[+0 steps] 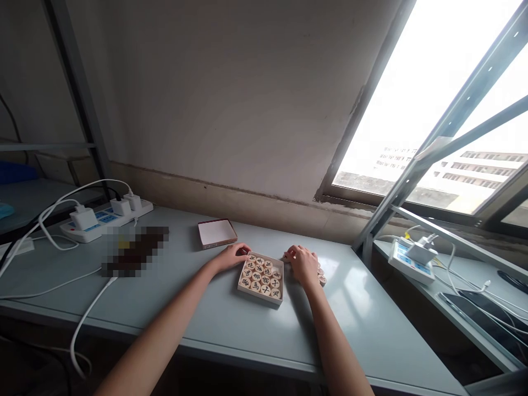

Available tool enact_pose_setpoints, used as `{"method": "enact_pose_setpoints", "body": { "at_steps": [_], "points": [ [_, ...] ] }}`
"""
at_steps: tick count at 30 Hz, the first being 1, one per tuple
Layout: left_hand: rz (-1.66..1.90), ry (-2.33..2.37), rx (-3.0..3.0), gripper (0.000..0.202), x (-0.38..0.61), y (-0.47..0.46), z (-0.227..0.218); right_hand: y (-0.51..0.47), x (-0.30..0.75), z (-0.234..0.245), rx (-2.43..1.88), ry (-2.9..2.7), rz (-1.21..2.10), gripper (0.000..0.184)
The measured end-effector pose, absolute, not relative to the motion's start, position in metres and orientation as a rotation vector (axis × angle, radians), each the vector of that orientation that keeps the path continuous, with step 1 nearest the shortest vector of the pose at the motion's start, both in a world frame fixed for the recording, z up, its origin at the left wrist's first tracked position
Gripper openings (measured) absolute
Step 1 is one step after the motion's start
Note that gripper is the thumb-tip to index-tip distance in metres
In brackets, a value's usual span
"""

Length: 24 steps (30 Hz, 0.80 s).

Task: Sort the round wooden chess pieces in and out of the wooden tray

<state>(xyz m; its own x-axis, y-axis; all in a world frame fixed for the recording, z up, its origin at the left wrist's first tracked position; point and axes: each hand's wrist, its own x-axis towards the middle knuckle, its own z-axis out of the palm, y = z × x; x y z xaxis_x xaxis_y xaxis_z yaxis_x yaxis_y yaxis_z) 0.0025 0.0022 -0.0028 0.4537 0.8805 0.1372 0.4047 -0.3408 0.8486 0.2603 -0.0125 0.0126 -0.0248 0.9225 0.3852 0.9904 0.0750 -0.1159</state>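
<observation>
Box [261, 279] of round wooden chess pieces [264, 272], black Chinese characters on top, too small to read. Sits mid-bench [198, 308], roughly square, far edge turned toward 1 o'clock. Left hand [231, 256] curled on its 10 o'clock corner. Right hand [303, 264] at 3 o'clock, fingers bent over loose pieces [321, 275]; grip unclear. Lid [216, 232] at 10 o'clock, power strip [106, 218] further out.

Two hands on desk [214, 324]: left hand [233, 256], right hand [303, 264]. One shallow box [260, 279] of round game pieces; sixteen pieces visible inside, four rows of four. Few loose pieces [320, 275] under right hand, count unclear. One box lid [216, 233]. Two power strips: one at left [105, 219], one at right [412, 258].
</observation>
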Motion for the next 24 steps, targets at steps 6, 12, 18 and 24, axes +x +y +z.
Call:
{"method": "enact_pose_setpoints", "body": {
  "at_steps": [6,12,18,24],
  "points": [
    [0.776,1.088,1.929,0.032,0.002,0.001,-0.001,-0.017,0.257,0.013,-1.881,-2.099,-0.189,0.023],
    [0.773,1.093,1.925,0.032,0.003,0.001,-0.002,-0.01,0.263,0.01,-1.925,-1.975,-0.318,0.036],
    [0.768,1.089,1.929,0.032,0.003,0.0,0.0,-0.011,0.276,0.008,-2.06,-2.069,-0.009,0.042],
    [0.764,1.097,1.931,0.032,0.003,-0.001,0.001,-0.017,0.28,0.013,-2.001,-2.039,-0.077,0.036]
  ]
}}
